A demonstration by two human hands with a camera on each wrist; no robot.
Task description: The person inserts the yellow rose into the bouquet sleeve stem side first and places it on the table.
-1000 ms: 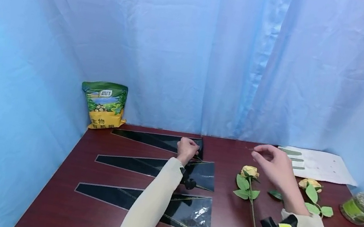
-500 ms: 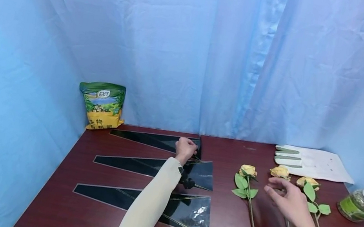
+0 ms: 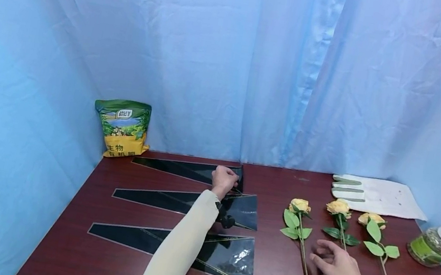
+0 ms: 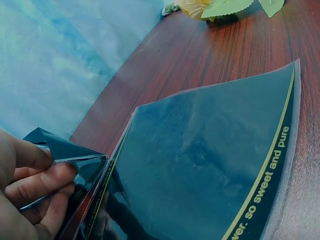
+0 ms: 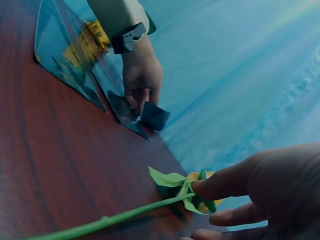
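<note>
My left hand (image 3: 224, 180) pinches the wide end of the farthest black flower sleeve (image 3: 181, 168), lifting a corner. The left wrist view shows the fingers curled on its folded film (image 4: 75, 150), beside the printed middle sleeve (image 4: 200, 155). My right hand (image 3: 336, 266) has its fingers loosely bent and holds nothing. It hovers over the stem of the middle yellow rose (image 3: 339, 207), close to the stem of the left rose (image 3: 299, 206). In the right wrist view a rose's green stem (image 5: 125, 215) passes in front of the fingertips. The right rose (image 3: 372, 220) lies beyond that hand.
Two more tapered sleeves lie nearer the front, the middle one (image 3: 243, 211) and the nearest (image 3: 227, 259). A green and yellow fertilizer bag (image 3: 121, 129) stands back left. A glove (image 3: 384, 197) lies back right, beside a white-lidded jar (image 3: 437, 245). Blue curtains (image 3: 224, 61) enclose the table.
My right hand has come from the back of the table toward the front, lower over the stems, uncovering the middle rose. The left hand has kept its place on the far sleeve.
</note>
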